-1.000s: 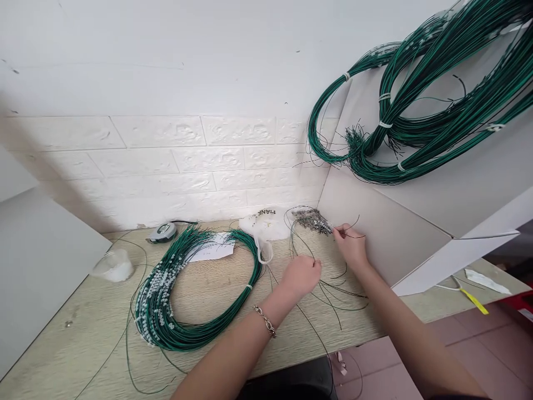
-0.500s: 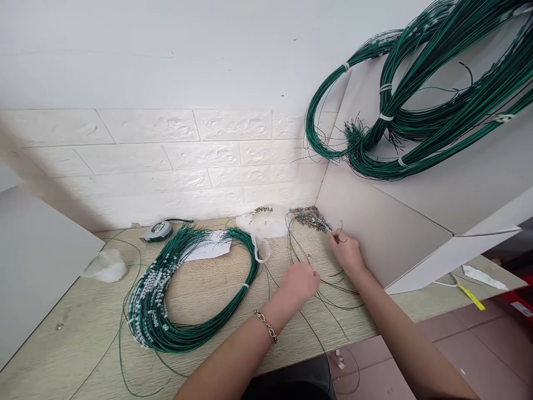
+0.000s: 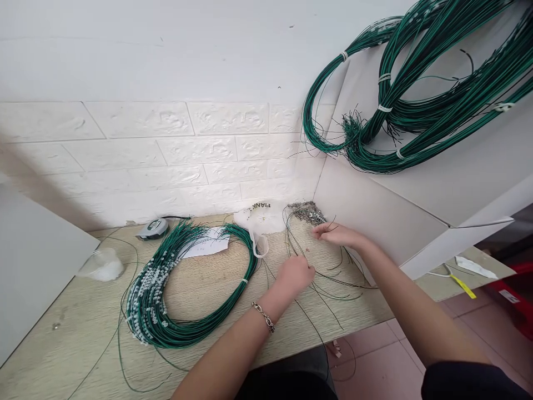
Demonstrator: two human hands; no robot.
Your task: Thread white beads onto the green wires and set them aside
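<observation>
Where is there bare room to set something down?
Bare wood shows inside the oval green wire coil on the pale wooden tabletop, and in front of the clear plastic cup, beside the white panel. Right of the coil is crowded: silvery-grey heap, white plastic bag, loose green wires, left hand, right hand.

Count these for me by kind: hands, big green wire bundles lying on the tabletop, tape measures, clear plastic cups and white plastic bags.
Hands (left hand, right hand): 2
Wire bundle: 1
Tape measure: 1
Clear cup: 1
White bag: 1
Total: 6
</observation>
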